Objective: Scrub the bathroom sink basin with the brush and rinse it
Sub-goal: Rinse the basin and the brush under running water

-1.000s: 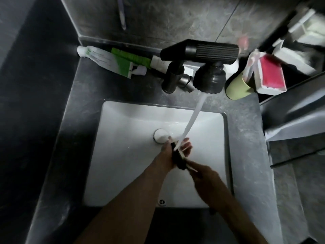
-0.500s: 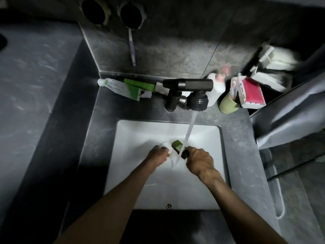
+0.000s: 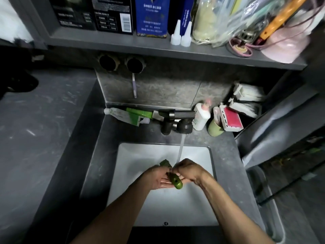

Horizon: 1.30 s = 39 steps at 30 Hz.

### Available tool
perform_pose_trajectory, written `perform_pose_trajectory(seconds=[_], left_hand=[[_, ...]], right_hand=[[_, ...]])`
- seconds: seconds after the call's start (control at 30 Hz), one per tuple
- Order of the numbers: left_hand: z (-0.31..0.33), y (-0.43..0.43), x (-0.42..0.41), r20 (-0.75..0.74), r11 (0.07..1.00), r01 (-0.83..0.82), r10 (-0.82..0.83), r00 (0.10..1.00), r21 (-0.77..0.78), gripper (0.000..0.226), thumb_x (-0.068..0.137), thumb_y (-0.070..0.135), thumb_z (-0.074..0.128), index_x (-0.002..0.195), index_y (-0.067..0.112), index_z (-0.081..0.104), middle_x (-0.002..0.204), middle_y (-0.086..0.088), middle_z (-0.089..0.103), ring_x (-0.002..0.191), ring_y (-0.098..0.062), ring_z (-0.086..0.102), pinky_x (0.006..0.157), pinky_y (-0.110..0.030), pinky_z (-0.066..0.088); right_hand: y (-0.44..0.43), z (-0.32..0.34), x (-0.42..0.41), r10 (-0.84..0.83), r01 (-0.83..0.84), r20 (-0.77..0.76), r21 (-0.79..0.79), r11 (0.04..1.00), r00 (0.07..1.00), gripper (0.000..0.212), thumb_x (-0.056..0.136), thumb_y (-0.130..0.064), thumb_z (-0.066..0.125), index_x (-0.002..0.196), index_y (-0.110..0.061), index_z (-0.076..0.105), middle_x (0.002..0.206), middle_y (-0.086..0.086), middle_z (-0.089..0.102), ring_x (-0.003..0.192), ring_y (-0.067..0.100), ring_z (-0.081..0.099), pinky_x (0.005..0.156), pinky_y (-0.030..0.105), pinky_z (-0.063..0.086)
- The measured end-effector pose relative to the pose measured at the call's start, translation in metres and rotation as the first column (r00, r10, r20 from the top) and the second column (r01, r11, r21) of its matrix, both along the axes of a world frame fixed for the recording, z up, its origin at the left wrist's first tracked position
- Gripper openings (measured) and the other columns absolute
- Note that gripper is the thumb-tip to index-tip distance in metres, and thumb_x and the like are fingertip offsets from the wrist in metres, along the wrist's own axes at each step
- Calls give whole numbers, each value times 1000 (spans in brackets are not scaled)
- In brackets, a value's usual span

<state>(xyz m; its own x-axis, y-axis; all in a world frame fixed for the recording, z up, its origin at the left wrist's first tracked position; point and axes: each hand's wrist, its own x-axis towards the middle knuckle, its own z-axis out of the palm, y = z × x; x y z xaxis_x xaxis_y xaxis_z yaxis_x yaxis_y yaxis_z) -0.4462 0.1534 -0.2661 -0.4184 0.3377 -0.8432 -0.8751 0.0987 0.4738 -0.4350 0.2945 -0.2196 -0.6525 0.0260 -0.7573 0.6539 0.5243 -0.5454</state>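
Observation:
A white rectangular sink basin (image 3: 133, 155) sits in a dark grey counter. Water streams from the black faucet (image 3: 182, 120) down onto my hands. Over the middle of the basin my left hand (image 3: 156, 176) holds a green brush (image 3: 175, 181), palm up, with the handle end pointing toward me and the bristle end (image 3: 165, 163) sticking out behind the fingers. My right hand (image 3: 189, 170) is curled over the brush's middle, right where the stream lands. The drain is hidden behind my hands.
Behind the faucet lie a green-and-white toothpaste tube (image 3: 126, 115), a white pump bottle (image 3: 201, 117), a green cup (image 3: 214, 128) and a red-and-white box (image 3: 231, 118). A shelf (image 3: 158, 48) with boxes and bags overhangs the counter. A toothbrush (image 3: 134, 85) hangs on the wall.
The camera has tilted up and back, bringing the shelf into view. The brush now lies in my left palm with its handle toward me, and both hands have closed together on it under the stream.

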Motion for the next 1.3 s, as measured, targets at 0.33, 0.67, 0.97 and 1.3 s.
perform_pose_trajectory(seconds=[0.33,0.67,0.97,1.3], left_hand=[[28,-2,-30,-159,942,229,-272,949,-245,6,90,-1,62,93,-6,66,96,-18,73,83,-26,77,91,-35,60],[22,-35,-4,-123,506,450,-754,646,-736,46,95,22,68,127,-8,55,123,-21,62,108,-34,67,79,-33,53],[-1,16,53,-299,845,441,-523,798,-302,48,99,27,46,143,10,53,133,-17,65,116,-28,65,104,-40,52],[12,-35,22,-674,642,-223,-728,124,-734,20,81,-2,61,72,13,50,68,-3,50,67,-26,53,61,-39,42]], right_hand=[[46,1,-94,-249,264,-297,9,965,922,43,89,-10,53,130,-23,46,72,11,72,49,19,63,48,28,57],[43,3,-64,-179,205,-307,54,977,935,38,97,-7,46,135,-13,53,80,16,71,48,20,63,42,23,50],[-9,-41,50,-430,468,206,-199,861,879,26,100,-25,54,107,-3,66,93,21,72,84,35,72,77,51,60],[19,-21,70,278,-26,-367,563,826,888,21,91,-4,38,107,-14,48,83,5,56,75,30,56,61,32,37]])
